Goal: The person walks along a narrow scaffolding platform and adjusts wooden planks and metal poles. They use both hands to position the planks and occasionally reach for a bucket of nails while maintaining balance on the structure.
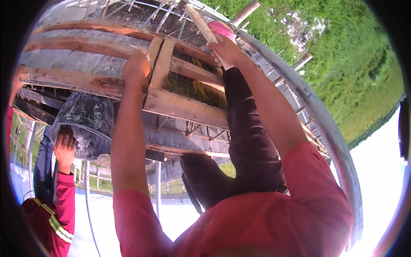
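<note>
My right hand (226, 50) is wrapped round a rough wooden stick (200, 23), which slants up and left from my fist. My left hand (137, 68) is closed at a short crosspiece (153, 49) of a timber formwork panel; its fingertips are hidden. Beside that crosspiece, a second framed panel (184, 105) adjoins the first. Grid lines and yellow marks show on the dark sheet (182, 83) inside it. Left of my left forearm, a co-worker's hand (65, 147) holds the rim of a worn black bucket (87, 115), tipped with its mouth downward.
Another hand (17, 81) rests near the panel's left end. A thick grey pipe (308, 94) curves along the right side, with grass (342, 55) beyond. Steel reinforcing bars (197, 130) run below the panels. A pink shoe (221, 29) shows behind my right hand.
</note>
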`<state>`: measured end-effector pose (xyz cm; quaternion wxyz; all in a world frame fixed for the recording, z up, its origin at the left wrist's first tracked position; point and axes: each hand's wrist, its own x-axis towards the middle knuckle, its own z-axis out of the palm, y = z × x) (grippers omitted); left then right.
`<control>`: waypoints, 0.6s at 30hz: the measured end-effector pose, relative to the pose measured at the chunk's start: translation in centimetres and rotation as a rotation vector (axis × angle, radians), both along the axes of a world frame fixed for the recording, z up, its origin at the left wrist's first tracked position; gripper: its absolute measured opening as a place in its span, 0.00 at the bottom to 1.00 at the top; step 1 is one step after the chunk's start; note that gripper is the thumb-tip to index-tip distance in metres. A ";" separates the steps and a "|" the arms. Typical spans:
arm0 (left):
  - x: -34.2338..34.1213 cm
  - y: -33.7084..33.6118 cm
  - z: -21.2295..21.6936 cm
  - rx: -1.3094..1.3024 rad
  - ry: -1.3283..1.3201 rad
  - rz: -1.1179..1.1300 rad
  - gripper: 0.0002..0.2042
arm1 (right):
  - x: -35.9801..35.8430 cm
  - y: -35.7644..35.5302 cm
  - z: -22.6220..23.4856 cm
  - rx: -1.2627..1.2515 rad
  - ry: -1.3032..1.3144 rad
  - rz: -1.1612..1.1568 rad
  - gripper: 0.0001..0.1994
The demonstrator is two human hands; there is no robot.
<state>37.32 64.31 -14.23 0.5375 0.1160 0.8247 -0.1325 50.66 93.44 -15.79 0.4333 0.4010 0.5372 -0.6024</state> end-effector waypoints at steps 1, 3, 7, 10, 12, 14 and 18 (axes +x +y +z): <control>0.0 -0.1 0.1 -0.023 0.001 0.036 0.15 | -1.0 -0.2 -1.1 -0.015 -0.011 -0.022 0.21; -0.1 0.0 0.1 -0.082 0.006 0.078 0.15 | -3.2 -1.6 -3.5 0.045 0.013 -0.073 0.21; 0.0 -0.1 0.2 -0.041 0.036 0.142 0.15 | -3.2 -8.6 -5.8 0.147 -0.024 -0.153 0.22; 0.1 -0.5 -0.3 -0.029 0.041 0.130 0.15 | -2.4 -10.1 -7.0 0.048 0.091 0.275 0.22; 0.1 -0.8 -0.6 -0.022 0.000 0.093 0.16 | -2.1 -9.0 -7.5 -0.024 0.071 0.486 0.22; 0.0 -0.8 -0.7 -0.021 0.026 0.145 0.17 | -2.6 -6.6 -7.6 -0.022 -0.050 0.468 0.23; -0.5 0.0 -0.7 0.010 0.121 0.233 0.21 | -1.6 -2.6 -3.9 0.044 -0.059 0.377 0.22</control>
